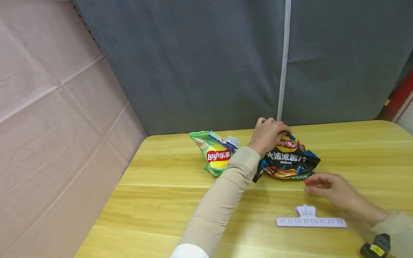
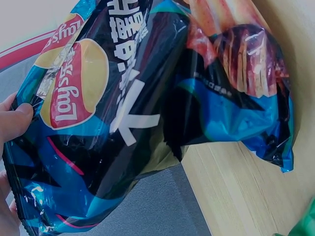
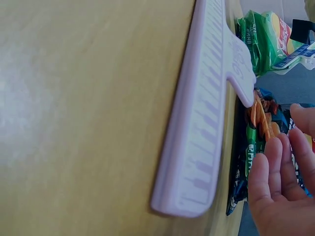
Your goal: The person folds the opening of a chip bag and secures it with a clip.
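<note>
My left hand (image 1: pixel 269 134) pinches the top edge of a black and blue Lay's chip bag (image 1: pixel 287 159), thumb in front in the left wrist view. The bag (image 2: pixel 133 98) stands on the table with its top folded over. Just in front of its lower right corner is my right hand (image 1: pixel 329 186), fingers loosely bent and nothing held; in the right wrist view its palm (image 3: pixel 285 196) faces the camera. Nearer the front lies a light purple clip (image 1: pixel 311 222) with a piano-key pattern, close beside the right hand in the right wrist view.
To the left of the black bag stands a green Lay's chip bag (image 1: pixel 214 154), a dark blue clip (image 1: pixel 222 142) across its folded top. A grey curtain (image 1: pixel 209 71) hangs behind the wooden table (image 1: pixel 145 200). A pale panel (image 1: pixel 58 125) rises along the left side.
</note>
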### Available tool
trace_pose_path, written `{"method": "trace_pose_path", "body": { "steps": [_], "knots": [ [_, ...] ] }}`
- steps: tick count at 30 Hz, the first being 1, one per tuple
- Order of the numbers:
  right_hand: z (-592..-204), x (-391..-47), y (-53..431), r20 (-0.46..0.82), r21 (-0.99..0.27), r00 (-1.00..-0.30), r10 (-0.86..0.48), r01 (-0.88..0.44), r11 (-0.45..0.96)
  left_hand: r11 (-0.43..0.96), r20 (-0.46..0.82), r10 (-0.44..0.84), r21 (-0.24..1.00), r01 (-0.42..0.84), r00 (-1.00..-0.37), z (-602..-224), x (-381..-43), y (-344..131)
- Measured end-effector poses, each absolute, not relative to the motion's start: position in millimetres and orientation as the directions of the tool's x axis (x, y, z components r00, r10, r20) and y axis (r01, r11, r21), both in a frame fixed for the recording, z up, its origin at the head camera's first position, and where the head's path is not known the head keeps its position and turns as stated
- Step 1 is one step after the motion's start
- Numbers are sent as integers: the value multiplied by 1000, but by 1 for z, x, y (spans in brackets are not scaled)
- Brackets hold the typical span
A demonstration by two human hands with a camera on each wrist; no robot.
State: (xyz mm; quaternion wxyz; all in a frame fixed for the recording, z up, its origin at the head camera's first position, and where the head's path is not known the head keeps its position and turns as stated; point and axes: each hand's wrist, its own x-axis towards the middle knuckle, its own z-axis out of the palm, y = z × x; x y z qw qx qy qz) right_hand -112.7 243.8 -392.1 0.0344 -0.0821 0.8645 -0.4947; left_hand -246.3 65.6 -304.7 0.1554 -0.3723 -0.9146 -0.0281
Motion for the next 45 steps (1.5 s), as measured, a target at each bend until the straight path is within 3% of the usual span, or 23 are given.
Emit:
{"method": "trace_pose_path", "body": {
  "steps": [7,19,40,45],
  "knots": [
    [-400,-113,245,56,-875,-972,-227,-157,458,722,306,671,-62,690,-675,-304,-246,65],
    [-407,-109,248,54,-891,-891,-450,-246,380,717,296,680,-74,693,-671,-304,-246,66],
    [-420,-109,253,157,-862,-773,-615,-411,297,711,288,688,-82,699,-666,-306,-248,67],
    [-421,-109,252,164,-852,-771,-616,-425,305,707,286,693,-90,702,-661,-306,-247,67]
  ]
}}
